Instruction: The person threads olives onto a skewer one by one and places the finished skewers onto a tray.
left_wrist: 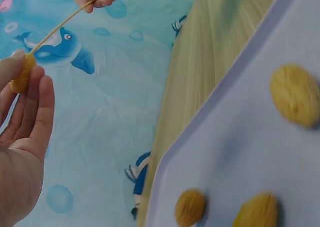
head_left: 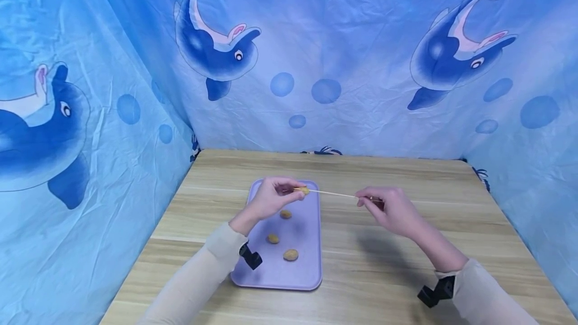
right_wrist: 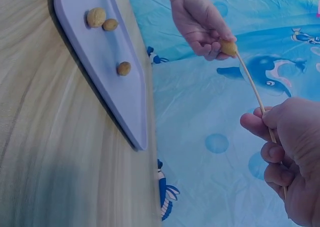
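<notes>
My left hand (head_left: 274, 199) pinches a small golden-brown oval ball (left_wrist: 23, 75) between thumb and fingers, above the far end of a lilac tray (head_left: 311, 275). Off to the right, my right hand (head_left: 389, 209) grips a thin wooden skewer (right_wrist: 252, 84), which runs along its curled fingers. The skewer stretches nearly level between both hands and meets the ball. How deep it goes in is hard to tell. Three similar balls lie apart on the tray: a far one (head_left: 285, 213), a middle one (head_left: 273, 238) and a near one (head_left: 291, 255).
Under the tray is a wood-grain table (head_left: 361, 275), with bare wood beneath the right hand. Blue curtains (head_left: 361, 64) printed with dolphins enclose the back and both sides. A small black camera (head_left: 251, 256) sits on the left wrist and another black camera (head_left: 435, 292) on the right.
</notes>
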Demonstrator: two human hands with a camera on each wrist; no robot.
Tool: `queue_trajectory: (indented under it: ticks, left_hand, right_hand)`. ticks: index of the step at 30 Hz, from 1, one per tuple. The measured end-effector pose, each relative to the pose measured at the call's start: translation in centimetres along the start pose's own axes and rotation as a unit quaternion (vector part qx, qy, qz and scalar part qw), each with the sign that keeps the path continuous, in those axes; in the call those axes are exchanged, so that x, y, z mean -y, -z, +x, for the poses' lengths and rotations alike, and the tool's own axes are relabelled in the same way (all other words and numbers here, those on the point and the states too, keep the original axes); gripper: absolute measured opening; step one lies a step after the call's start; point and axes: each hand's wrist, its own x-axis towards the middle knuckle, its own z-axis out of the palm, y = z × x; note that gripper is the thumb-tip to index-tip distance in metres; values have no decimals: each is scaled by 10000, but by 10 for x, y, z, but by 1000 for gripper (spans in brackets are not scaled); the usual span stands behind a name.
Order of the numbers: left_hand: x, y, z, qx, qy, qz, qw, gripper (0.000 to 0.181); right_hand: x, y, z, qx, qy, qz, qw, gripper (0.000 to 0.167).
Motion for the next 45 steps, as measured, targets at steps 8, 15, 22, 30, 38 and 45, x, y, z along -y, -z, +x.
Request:
queue_trajectory:
  ticks: [8, 15, 22, 30, 38, 45]
  left_hand:
    - [6, -2, 2, -52, 136, -452, 9989, 25]
    - [6, -3, 4, 42, 213, -513, 9984, 25]
    - [12, -6, 4, 112, 27, -673, 9977, 27]
    - [16, -8, 6, 109, 109, -705, 9974, 29]
    - [16, -8, 7, 146, 69, -782, 9968, 31]
    - [18, -10, 8, 218, 14, -907, 9956, 33]
  right_hand:
    - [3, 3, 2, 99, 39, -23, 9999, 21]
    - [2, 2, 3, 142, 74, -29, 9999, 23]
    - [4, 0, 3, 62, 142, -67, 9999, 22]
    - [4, -4, 3, 7, 185, -46, 9998, 24]
    - [8, -5, 6, -16, 173, -184, 9997, 22]
    - [8, -6, 6, 16, 147, -159, 9998, 23]
